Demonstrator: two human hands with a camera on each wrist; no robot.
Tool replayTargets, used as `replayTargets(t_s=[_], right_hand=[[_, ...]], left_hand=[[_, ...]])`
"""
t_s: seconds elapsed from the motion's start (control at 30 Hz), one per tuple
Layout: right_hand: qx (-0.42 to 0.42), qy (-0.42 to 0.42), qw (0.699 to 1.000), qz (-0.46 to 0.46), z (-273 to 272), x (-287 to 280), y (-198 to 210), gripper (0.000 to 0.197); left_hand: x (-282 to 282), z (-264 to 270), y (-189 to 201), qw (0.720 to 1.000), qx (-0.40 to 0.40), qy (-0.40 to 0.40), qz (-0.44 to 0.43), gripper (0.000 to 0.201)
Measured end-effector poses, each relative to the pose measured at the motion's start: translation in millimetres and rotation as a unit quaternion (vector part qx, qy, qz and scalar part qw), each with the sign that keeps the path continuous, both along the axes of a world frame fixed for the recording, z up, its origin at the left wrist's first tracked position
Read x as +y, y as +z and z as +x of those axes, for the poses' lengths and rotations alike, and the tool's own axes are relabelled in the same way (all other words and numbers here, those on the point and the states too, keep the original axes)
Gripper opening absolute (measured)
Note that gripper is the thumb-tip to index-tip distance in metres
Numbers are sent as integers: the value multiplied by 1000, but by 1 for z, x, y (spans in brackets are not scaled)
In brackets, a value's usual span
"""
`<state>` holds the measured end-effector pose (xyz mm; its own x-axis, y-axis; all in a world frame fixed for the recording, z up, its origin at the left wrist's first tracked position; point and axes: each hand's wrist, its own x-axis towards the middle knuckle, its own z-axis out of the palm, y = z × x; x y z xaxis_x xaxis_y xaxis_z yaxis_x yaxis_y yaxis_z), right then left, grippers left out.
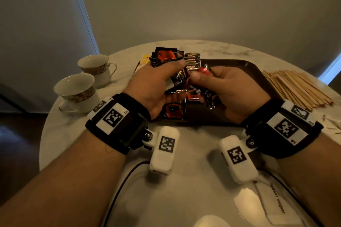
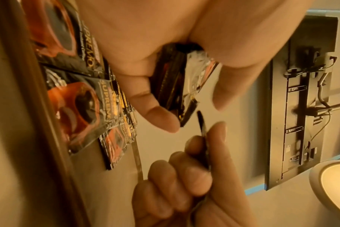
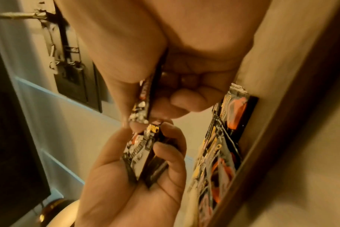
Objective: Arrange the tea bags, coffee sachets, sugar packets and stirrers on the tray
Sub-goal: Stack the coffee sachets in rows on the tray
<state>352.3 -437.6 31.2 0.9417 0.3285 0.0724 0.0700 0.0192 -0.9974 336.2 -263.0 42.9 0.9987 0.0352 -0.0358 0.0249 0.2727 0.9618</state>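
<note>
Two teacups (image 1: 84,86) stand on the tabletop (image 1: 184,143) well to the left of the tray (image 1: 245,68), outside the work. Nearer the tray's left rim, yellow packets (image 1: 144,59) peek out from behind the raised left hand; whether these are tea bags cannot be told.

Above the tray's left half, the left hand (image 1: 153,86) has its fingers and thumb curled round a small stack of black coffee sachets (image 1: 166,56), held on edge; the right wrist view shows the stack sitting in the palm (image 3: 144,162). Loose sachets with orange cups (image 1: 191,96) lie overlapping on the tray floor below both hands, and gold-labelled strip sachets (image 1: 192,59) sit at the tray's far left corner.

Above the tray's middle, the right hand (image 1: 230,88) pinches one more sachet (image 1: 205,71) between thumb and curled fingers, its end just beside the left hand's stack.

By my reading, the step in hand is gathering the coffee sachets into one squared pile. The next move calls for sliding the pinched sachet flush against the stack without fanning it, then collecting the loose ones below.

Right of the tray, wooden stirrers (image 1: 297,88) lie heaped on the tabletop, not yet on the tray. Nearest the camera, well in front of the tray, lies a white brown-sugar packet (image 1: 276,201), also off it.
</note>
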Motion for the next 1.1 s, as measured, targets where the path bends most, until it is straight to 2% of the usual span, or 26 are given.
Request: replayTargets(t_s=[0.1, 0.23, 0.4, 0.5, 0.57, 0.63, 0.7, 0.83, 0.93, 1.03, 1.1], right_hand=[[-36, 40, 996, -65, -5, -2, 1, 21], [-48, 34, 993, -103, -1, -8, 1, 46], [-20, 30, 998, -54, 3, -14, 2, 32], [3, 11, 1000, -12, 4, -14, -1, 31], [34, -8, 998, 60, 6, -13, -1, 31], [42, -37, 991, 118, 6, -10, 0, 26], [35, -64, 988, 135, 5, -7, 0, 16], [20, -44, 994, 101, 2, -5, 0, 21], [8, -34, 998, 54, 1, -9, 2, 14], [7, -58, 996, 69, 0, -9, 6, 14], [12, -77, 993, 91, 1, -8, 5, 21]], left_hand=[[2, 0, -5, 997, -11, -53, 49, 29], [4, -2, -5, 995, -30, -77, 56, 35], [3, -4, -2, 994, -63, -76, 46, 26], [3, -2, -1, 997, -69, -17, 41, 20], [6, 3, -3, 998, -53, 40, 22, 18], [9, 6, -4, 998, -24, 61, 12, 16], [10, 5, -4, 999, -5, 44, 20, 12], [8, 0, -1, 999, -29, -25, 11, 12], [9, -1, -3, 996, -54, -53, 41, 23], [10, 1, -6, 994, -52, -62, 71, 38], [10, 3, -7, 993, -44, -68, 87, 42]])
